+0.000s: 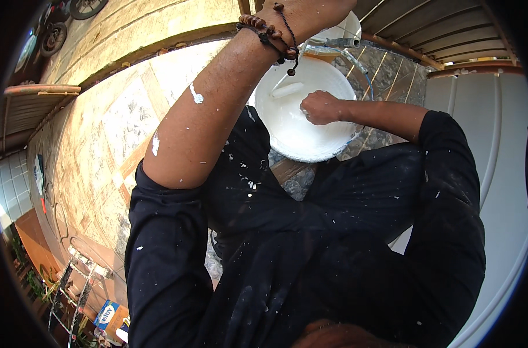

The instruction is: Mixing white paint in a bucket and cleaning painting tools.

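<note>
A white bucket (310,159) stands between my bent knees with white paint (296,134) in it. My right hand (322,108) is closed over the paint, inside the rim as seen from above; what its fingers hold, if anything, is hidden. A paint roller (288,90) with a white sleeve lies inside the bucket toward the far left. Its thin rod rises toward my left wrist. My left hand (315,14) reaches up past the bucket, cut off by the top edge, with its fingers hidden. A beaded cord bracelet (270,32) hangs from that wrist.
Beyond the bucket are another white container (350,26), a grey pipe end (340,43) and a slatted metal gate (426,26). A pale panel (467,116) is on the right. Lower left are a paint-spattered ladder (78,290) and a cardboard box (114,319).
</note>
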A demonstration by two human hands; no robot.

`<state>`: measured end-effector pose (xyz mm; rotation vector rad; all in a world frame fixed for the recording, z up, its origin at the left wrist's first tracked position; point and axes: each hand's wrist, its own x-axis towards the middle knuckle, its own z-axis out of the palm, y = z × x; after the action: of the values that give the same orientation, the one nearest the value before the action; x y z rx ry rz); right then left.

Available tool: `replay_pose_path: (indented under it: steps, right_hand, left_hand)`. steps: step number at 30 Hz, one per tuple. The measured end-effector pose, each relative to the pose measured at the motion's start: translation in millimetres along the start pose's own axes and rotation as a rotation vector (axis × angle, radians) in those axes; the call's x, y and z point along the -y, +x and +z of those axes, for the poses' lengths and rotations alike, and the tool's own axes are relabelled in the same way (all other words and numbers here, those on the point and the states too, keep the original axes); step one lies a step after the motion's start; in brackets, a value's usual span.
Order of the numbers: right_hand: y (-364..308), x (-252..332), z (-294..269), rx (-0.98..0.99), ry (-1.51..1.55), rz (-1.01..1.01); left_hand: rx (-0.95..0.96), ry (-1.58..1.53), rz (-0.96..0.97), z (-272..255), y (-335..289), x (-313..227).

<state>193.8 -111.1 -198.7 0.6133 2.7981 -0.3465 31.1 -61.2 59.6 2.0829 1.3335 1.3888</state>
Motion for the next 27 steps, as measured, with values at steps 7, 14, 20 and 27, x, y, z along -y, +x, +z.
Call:
replay_pose_path:
  steps: [7,14,20,27]
  right_hand:
    - [-14,6,-1,0.325,0.272,0.275]
    - [-7,20,-7,0.068,0.431,0.193]
    - [7,6,-18,0.124,0.132,0.223]
    - [-13,-3,-16,0.376,0.246,0.386]
  left_hand:
    - [0.045,-0.022,-0.082,6,3,-5]
    - [0.008,-0.004,-0.016,10,2,-1]
    - [0.001,0.009,-0.027,4,1,3]
    - [0.024,-0.019,-0.059,10,4,-4]
